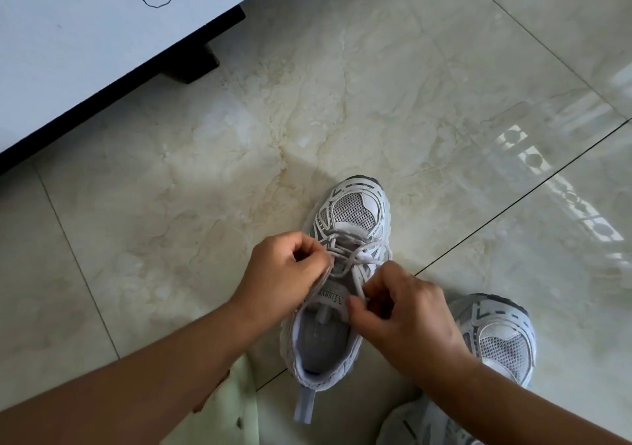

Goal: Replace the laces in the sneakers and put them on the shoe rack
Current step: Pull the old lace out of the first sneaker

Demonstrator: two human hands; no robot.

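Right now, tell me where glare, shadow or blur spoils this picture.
Head view: window glare patterns the glossy floor at right; a soft shadow lies ahead of the sneaker; the left hand, right hand and lace look slightly soft; wide-angle bending curves the tile joints.

You are in a home, on the floor of a living area or entryway. Glossy cream marble-look floor tiles (393, 78) with dark grout lines reflect an ornate window grille (561, 184). A white cabinet (78, 44) on dark feet stands at your upper left, and worn everyday sneakers (349, 239) sit on the floor.
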